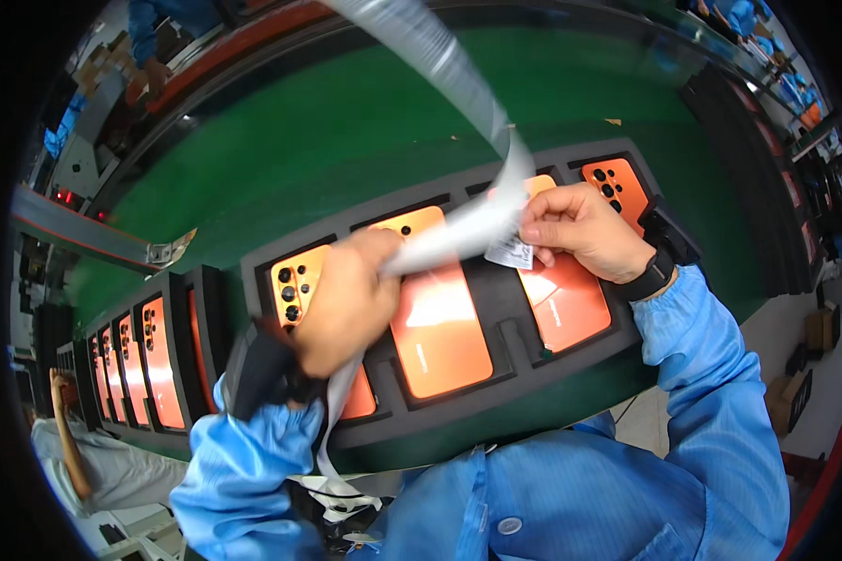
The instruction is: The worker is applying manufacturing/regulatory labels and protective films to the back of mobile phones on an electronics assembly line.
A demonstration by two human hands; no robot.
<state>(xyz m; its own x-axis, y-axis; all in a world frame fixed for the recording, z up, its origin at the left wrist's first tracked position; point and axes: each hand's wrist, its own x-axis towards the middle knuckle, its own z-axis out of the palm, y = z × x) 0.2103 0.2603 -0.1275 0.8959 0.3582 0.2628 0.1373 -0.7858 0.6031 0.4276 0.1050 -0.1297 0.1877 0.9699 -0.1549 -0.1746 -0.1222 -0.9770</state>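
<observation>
A long white strip of label backing (430,61) loops down from the top of the view and runs across to my left hand (348,294). That hand is blurred by motion but appears closed on the strip, whose tail hangs below it. With thumb and fingers pinched, my right hand (585,229) holds a small white printed label (510,252) beside the strip's bend; whether the label is still stuck to the strip, I cannot tell. Under both hands lies a black foam tray (491,285) with several orange phones, camera side up. One phone (440,332) sits between my hands.
The tray rests on a green work surface (281,131). More black trays with orange phones (159,360) stand on edge at the left, and a stack of dark trays (748,140) is at the right. A person's bent arm (70,449) shows at lower left.
</observation>
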